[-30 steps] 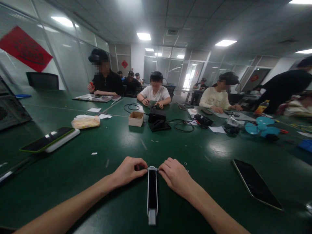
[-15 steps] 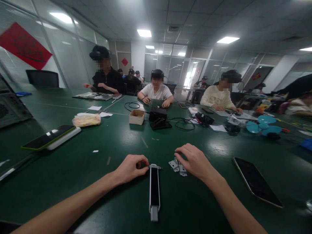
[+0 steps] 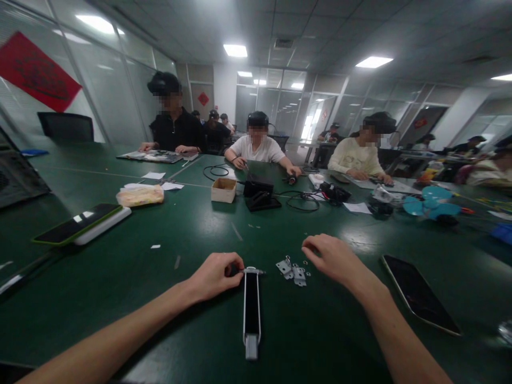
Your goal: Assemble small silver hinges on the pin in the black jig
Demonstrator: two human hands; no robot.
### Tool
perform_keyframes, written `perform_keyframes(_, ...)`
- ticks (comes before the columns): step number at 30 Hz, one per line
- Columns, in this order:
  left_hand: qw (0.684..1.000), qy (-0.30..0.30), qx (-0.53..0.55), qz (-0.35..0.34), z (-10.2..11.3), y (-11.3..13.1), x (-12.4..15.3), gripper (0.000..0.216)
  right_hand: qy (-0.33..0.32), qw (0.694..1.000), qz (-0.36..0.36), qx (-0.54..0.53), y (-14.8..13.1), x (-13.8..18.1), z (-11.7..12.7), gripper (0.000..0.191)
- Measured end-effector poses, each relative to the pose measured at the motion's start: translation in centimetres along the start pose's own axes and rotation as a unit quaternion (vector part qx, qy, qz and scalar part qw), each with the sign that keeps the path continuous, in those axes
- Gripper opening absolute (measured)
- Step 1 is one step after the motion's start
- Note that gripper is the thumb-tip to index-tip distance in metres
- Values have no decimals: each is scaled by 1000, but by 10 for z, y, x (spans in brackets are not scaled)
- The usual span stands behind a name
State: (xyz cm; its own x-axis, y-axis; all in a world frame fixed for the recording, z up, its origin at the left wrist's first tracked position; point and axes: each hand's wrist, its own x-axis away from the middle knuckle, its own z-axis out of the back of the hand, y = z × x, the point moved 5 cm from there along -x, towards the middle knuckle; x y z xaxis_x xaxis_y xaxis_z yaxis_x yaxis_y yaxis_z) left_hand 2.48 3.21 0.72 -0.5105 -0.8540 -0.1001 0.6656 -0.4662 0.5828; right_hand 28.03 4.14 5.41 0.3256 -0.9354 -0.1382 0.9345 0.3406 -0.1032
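Observation:
My left hand [image 3: 218, 276] is closed in a pinch at the left end of a thin metal rod [image 3: 256, 272]. The rod crosses the top of a long, narrow device [image 3: 252, 309] with a black face, pale side rails and a grey tab at its near end. This device lies on the green table [image 3: 168, 336], pointing toward me. My right hand [image 3: 334, 261] hovers to the right, its fingers loosely bent and apart, with nothing visible in them. Between the hands lie small grey metal brackets [image 3: 294, 272] and several tiny rings or nuts [image 3: 308, 274].
A dark-screened phone [image 3: 420, 293] lies on the right. At left, a green-edged phone [image 3: 74, 224] rests on a white block. Farther off stand a small open box [image 3: 223, 192], a black stand [image 3: 260, 193], cables and blue fan blades [image 3: 432, 202]. Several people sit around the table.
My right hand has moved right, away from the brackets, uncovering them and the tiny rings. My left hand stays at the rod. Across the table, a person's hand now holds a dark object.

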Motion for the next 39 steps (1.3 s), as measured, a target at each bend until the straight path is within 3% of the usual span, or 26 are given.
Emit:
perform_keyframes(4,1000,-1,-9,6,0,-1,0,18,-108,993,-54,-15,4,2,-12,20)
perform_keyframes(8,1000,-3,-12,6,0,0,-1,18,-162,983,-86,-32,10,5,-19,20)
perform_keyframes(20,1000,-12,-5,15,4,8,1,20,-85,996,-22,-22,11,3,-26,23)
perform_keyframes(39,1000,-10,-10,-11,2,6,2,18,-109,990,-82,-32,25,-2,-38,13)
